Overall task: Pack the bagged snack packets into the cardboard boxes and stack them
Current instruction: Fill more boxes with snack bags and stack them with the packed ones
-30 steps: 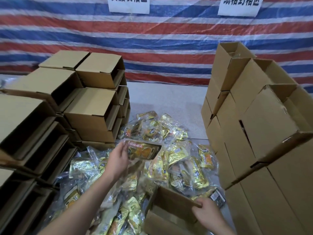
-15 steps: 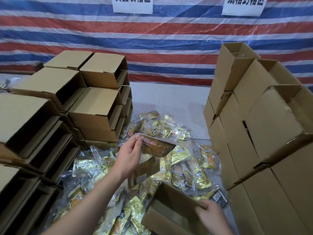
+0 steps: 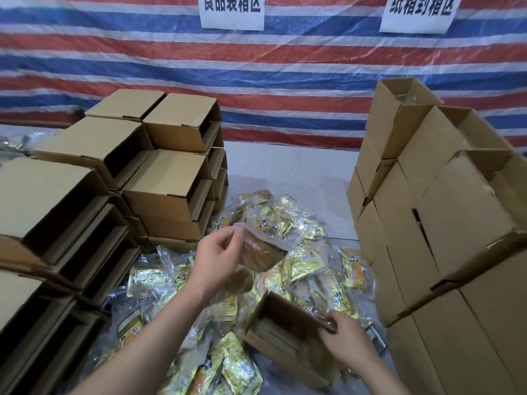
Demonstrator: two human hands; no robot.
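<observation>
A heap of clear-bagged yellow snack packets (image 3: 310, 269) covers the floor between two box stacks. My left hand (image 3: 216, 258) pinches one bagged packet (image 3: 263, 250) by its top edge and holds it in the air over the heap. Below and to the right, an open cardboard box (image 3: 282, 334) lies tilted on the heap with its mouth facing up and left. My right hand (image 3: 346, 337) grips that box's right rim. The inside of the box looks dark and bare.
Stacks of cardboard boxes (image 3: 168, 178) with openings facing right fill the left side. Taller stacks of open-topped boxes (image 3: 445, 223) stand on the right. A striped tarp wall (image 3: 285, 81) with two white signs closes the back. Grey floor (image 3: 288, 172) shows beyond the heap.
My left hand has carried the bagged packet up and to the right, towards the open box. My right hand has stayed on the box rim.
</observation>
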